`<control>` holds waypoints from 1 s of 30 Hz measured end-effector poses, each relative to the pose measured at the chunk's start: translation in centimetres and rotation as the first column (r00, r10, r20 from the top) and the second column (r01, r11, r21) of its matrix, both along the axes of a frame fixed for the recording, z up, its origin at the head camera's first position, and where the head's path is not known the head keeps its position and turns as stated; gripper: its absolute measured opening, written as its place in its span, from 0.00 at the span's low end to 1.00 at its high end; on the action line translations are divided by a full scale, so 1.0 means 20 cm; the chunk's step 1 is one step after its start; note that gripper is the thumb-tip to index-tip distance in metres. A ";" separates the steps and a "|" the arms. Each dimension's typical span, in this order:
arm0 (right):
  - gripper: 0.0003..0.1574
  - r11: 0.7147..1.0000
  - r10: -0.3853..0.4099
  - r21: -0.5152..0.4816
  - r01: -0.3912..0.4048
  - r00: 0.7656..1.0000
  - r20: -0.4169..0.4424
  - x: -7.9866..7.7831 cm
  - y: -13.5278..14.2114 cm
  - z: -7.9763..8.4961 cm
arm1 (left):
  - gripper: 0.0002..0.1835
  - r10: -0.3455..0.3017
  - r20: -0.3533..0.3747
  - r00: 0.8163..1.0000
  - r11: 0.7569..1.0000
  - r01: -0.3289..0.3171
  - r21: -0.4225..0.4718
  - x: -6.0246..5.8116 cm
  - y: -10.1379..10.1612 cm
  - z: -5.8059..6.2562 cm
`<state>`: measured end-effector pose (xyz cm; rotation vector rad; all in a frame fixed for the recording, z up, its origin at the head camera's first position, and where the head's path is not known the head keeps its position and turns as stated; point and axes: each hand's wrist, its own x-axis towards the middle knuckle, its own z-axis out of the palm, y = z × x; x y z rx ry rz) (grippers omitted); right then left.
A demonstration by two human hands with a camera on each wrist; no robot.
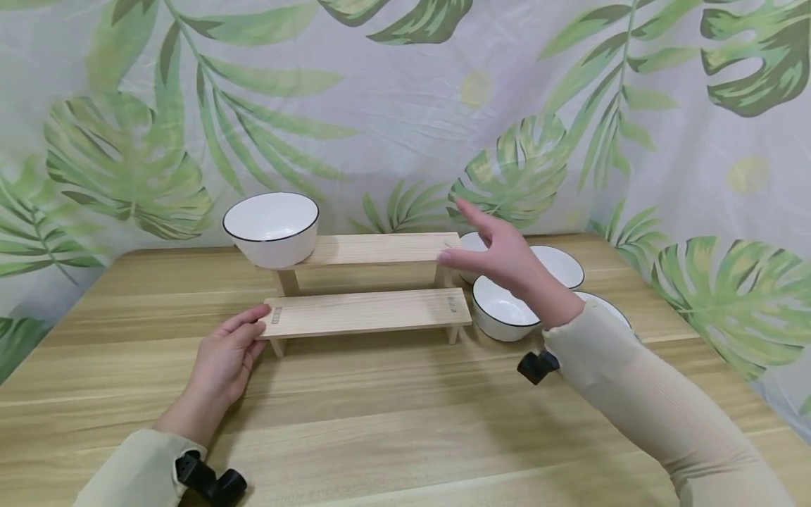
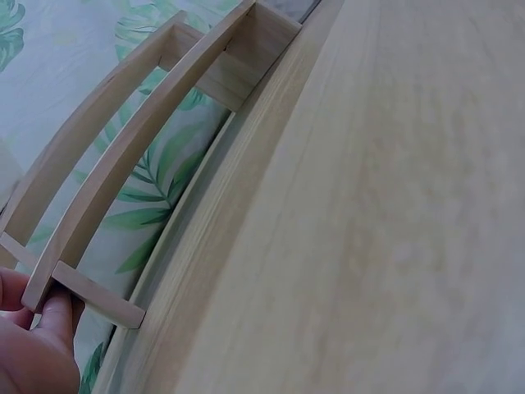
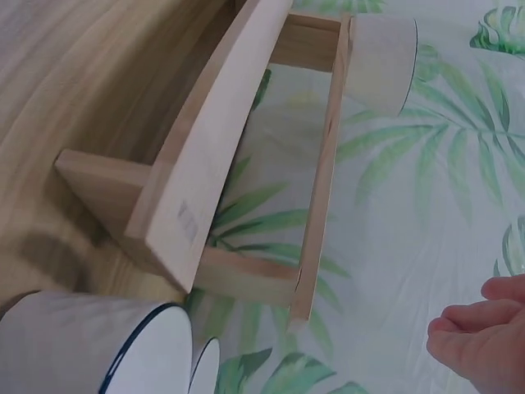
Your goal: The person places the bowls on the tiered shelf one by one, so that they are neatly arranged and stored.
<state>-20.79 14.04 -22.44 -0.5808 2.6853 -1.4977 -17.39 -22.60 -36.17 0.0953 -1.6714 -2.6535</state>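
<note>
A two-tier wooden stand (image 1: 361, 313) sits on the table. My left hand (image 1: 222, 359) pinches the left end of its lower board; the left wrist view shows the thumb and fingers (image 2: 56, 316) around that board end. On the left end of the upper board rests a white bowl (image 1: 272, 229) with a dark rim. My right hand (image 1: 503, 260) is held by the upper board's right end, thumb and fingers spread apart, nothing in its grasp. In the right wrist view its fingers (image 3: 480, 328) appear apart from the stand.
Several more white bowls with dark rims stand on the table right of the stand, the front one (image 1: 503, 310) close to its lower board. My right forearm partly covers them. A leaf-patterned cloth (image 1: 393, 105) hangs behind the wooden table (image 1: 380, 422).
</note>
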 end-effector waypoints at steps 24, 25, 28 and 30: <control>0.45 0.962 -0.134 -0.235 0.140 0.990 0.043 0.19 0.33 -0.10 | 0.13 0.019 0.065 0.998 1.000 -0.017 -0.025 0.01 -0.01 0.00; 0.45 0.958 -0.144 -0.243 0.149 0.989 0.042 0.20 0.34 -0.11 | 0.13 0.018 0.063 0.998 1.000 -0.016 -0.024 0.01 -0.01 0.00; 0.45 0.951 -0.154 -0.265 0.161 0.987 0.047 0.22 0.38 -0.13 | 0.13 0.017 0.058 0.998 1.000 -0.016 -0.020 0.00 -0.01 0.00; 0.45 0.950 -0.156 -0.268 0.161 0.987 0.040 0.23 0.40 -0.15 | 0.13 0.016 0.055 0.998 1.000 -0.015 -0.022 0.00 0.00 0.00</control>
